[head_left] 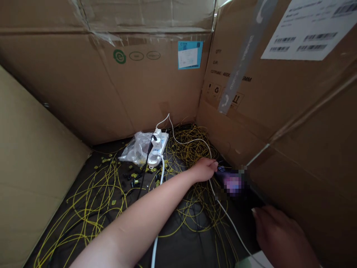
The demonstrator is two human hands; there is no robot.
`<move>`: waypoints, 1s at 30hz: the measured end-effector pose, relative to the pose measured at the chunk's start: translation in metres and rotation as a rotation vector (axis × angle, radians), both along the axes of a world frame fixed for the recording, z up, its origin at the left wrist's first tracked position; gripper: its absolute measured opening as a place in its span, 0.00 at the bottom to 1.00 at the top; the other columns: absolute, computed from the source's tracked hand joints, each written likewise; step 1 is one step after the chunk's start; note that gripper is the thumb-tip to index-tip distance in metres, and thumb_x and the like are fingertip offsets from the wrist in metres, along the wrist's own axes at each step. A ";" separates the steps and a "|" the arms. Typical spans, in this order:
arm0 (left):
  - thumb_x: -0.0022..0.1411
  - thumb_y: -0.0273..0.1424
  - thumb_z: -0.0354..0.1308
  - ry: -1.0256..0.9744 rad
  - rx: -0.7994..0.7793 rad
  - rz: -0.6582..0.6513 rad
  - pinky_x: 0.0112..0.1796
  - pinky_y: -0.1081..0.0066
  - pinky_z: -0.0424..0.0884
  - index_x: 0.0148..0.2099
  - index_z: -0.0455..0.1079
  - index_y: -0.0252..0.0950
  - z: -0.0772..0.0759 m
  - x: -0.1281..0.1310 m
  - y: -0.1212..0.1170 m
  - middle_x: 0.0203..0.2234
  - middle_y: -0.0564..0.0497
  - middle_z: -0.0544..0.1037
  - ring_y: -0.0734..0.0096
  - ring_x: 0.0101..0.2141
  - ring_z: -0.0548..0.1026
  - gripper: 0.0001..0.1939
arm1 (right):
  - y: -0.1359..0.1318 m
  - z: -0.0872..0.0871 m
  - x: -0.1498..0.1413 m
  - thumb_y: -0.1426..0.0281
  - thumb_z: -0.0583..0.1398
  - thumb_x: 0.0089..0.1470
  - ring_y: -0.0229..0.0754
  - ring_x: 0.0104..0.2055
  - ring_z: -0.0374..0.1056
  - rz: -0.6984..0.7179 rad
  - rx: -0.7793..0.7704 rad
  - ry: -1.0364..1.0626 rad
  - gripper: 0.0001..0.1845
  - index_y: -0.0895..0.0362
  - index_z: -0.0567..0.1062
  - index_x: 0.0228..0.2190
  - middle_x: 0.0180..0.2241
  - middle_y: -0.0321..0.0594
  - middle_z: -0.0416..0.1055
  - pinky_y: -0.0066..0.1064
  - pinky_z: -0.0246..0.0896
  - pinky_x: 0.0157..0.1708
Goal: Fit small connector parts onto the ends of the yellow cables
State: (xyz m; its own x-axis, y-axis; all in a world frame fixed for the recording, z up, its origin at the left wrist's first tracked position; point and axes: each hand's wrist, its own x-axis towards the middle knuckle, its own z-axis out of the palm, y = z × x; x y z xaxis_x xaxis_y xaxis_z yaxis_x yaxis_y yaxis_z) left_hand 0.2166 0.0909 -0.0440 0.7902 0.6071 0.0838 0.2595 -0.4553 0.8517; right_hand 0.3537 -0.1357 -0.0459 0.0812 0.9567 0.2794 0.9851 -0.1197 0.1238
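Observation:
My left hand [204,169] reaches in from the lower left, its fingers curled at the upper corner of a smartphone [224,174] with a lit lock screen. Part of that screen is blurred out. A thin white cable [227,213] runs from the power strip and passes behind my left hand, then down to the bottom edge. At the lower right, my right hand [283,236] is in shadow near the phone's lower end, its fingers bent together. Whatever it may hold is hidden. A tangle of thin yellow cable [192,143] lies beyond and beneath my left hand.
A white power strip [156,158] with plugs stands beside a clear plastic bag [135,149]. Looser yellow cables [90,201] and small black and yellow pieces [135,182] litter the dark floor. Cardboard boxes [150,85] wall the space at the back, left and right.

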 end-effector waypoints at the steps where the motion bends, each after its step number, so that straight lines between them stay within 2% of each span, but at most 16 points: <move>1: 0.61 0.36 0.41 -0.009 -0.020 0.005 0.37 0.72 0.64 0.25 0.63 0.35 -0.001 0.000 0.000 0.23 0.53 0.70 0.73 0.29 0.69 0.17 | 0.001 0.000 0.000 0.73 0.51 0.52 0.43 0.28 0.64 0.000 0.015 0.001 0.11 0.58 0.73 0.28 0.27 0.42 0.68 0.36 0.53 0.31; 5: 0.60 0.37 0.42 -0.039 -0.114 0.016 0.39 0.71 0.63 0.24 0.63 0.35 -0.002 0.001 0.000 0.27 0.52 0.72 0.72 0.32 0.69 0.17 | 0.004 -0.003 0.001 0.70 0.51 0.54 0.42 0.28 0.63 0.019 0.093 0.030 0.12 0.60 0.72 0.28 0.26 0.43 0.67 0.35 0.55 0.32; 8: 0.60 0.39 0.41 -0.122 -0.183 0.062 0.37 0.71 0.63 0.24 0.62 0.35 -0.002 -0.001 0.001 0.25 0.52 0.71 0.71 0.32 0.69 0.18 | 0.004 -0.003 0.000 0.67 0.50 0.55 0.43 0.29 0.63 0.000 0.101 0.077 0.14 0.60 0.72 0.27 0.26 0.44 0.66 0.35 0.56 0.34; 12: 0.60 0.41 0.42 -0.183 -0.217 0.140 0.35 0.69 0.63 0.24 0.61 0.35 0.009 -0.008 -0.002 0.24 0.52 0.70 0.71 0.30 0.69 0.19 | 0.005 -0.002 -0.001 0.63 0.49 0.56 0.43 0.29 0.62 -0.011 0.110 0.099 0.17 0.60 0.71 0.26 0.25 0.44 0.65 0.35 0.56 0.34; 16: 0.60 0.39 0.43 -0.275 -0.254 0.180 0.39 0.68 0.64 0.23 0.61 0.35 0.041 -0.020 -0.012 0.29 0.49 0.74 0.69 0.36 0.71 0.17 | 0.004 -0.002 0.001 0.62 0.49 0.56 0.43 0.28 0.62 0.007 0.126 0.106 0.18 0.60 0.71 0.27 0.25 0.44 0.65 0.35 0.57 0.33; 18: 0.60 0.37 0.44 -0.352 -0.270 0.138 0.43 0.68 0.63 0.23 0.60 0.35 0.061 -0.029 -0.020 0.34 0.47 0.75 0.68 0.40 0.71 0.17 | 0.003 0.000 0.001 0.61 0.49 0.56 0.43 0.29 0.62 0.013 0.134 0.117 0.18 0.61 0.71 0.28 0.26 0.44 0.66 0.36 0.57 0.34; 20: 0.61 0.37 0.43 -0.407 -0.294 0.101 0.43 0.68 0.63 0.24 0.60 0.35 0.080 -0.040 -0.028 0.35 0.45 0.76 0.69 0.41 0.71 0.17 | 0.001 0.004 0.001 0.61 0.49 0.56 0.43 0.31 0.63 0.020 0.155 0.130 0.18 0.62 0.71 0.30 0.28 0.45 0.67 0.36 0.58 0.35; 25: 0.63 0.37 0.41 -0.506 -0.410 0.084 0.37 0.67 0.67 0.26 0.60 0.35 0.121 -0.073 -0.047 0.27 0.47 0.75 0.71 0.32 0.73 0.16 | 0.000 0.028 -0.010 0.58 0.50 0.55 0.46 0.36 0.65 0.055 0.305 0.211 0.21 0.62 0.70 0.37 0.35 0.47 0.68 0.38 0.59 0.40; 30: 0.62 0.37 0.42 -0.495 -0.450 0.186 0.25 0.72 0.66 0.26 0.60 0.36 0.144 -0.115 -0.062 0.16 0.54 0.68 0.77 0.19 0.67 0.15 | 0.012 0.067 -0.048 0.60 0.55 0.52 0.45 0.38 0.66 0.105 0.484 0.381 0.17 0.57 0.70 0.40 0.38 0.45 0.68 0.35 0.60 0.39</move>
